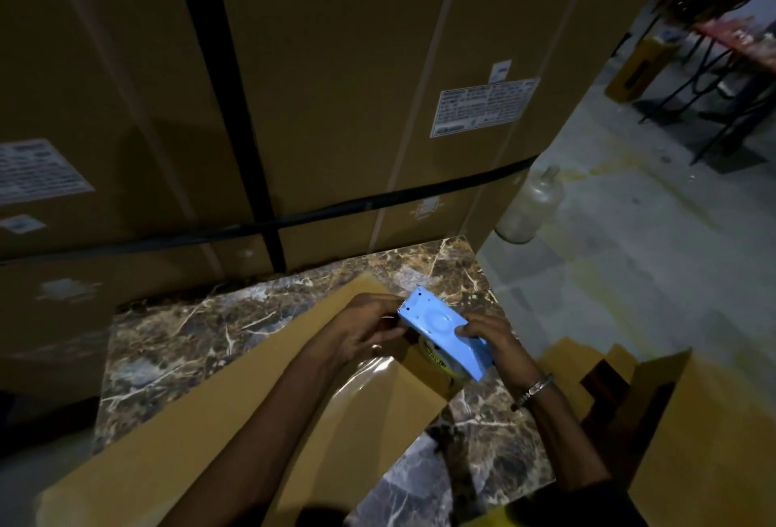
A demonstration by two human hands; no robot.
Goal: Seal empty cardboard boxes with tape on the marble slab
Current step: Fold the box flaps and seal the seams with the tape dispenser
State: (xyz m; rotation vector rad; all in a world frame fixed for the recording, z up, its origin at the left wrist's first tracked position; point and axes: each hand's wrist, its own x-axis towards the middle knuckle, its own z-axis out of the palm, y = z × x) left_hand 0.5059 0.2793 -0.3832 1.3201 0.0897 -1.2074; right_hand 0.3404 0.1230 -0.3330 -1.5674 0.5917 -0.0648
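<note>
A: Starting at our left, what do we have?

B: Tall stacked cartons [126, 85] with black strapping [226, 106] and a white label [40, 171] stand behind the marble slab [176, 329]. A flat cardboard box [235, 400] lies across the slab, under both our forearms, with a glossy strip of clear tape [369, 375] running over it just below our fingers.

A: And our left hand [363, 327]?

B: Its fingers are curled in at the toothed front end of the blue tape dispenser [445, 335], apparently pinching there; we cannot tell whether they pinch the tape end or the dispenser itself.

A: The right hand [493, 341]?

B: It grips the dispenser's rear, thumb on the blue top face, fingers wrapped round the far side. The yellowish tape roll [436, 358] sits beneath the thumb, touching the box. A metal bracelet [537, 388] circles that wrist.

A: Farther right?

B: An open cardboard box [693, 421] stands beside the slab, well beyond our right fingers. A clear bottle [529, 207] stands on the floor by the cartons' corner.
</note>
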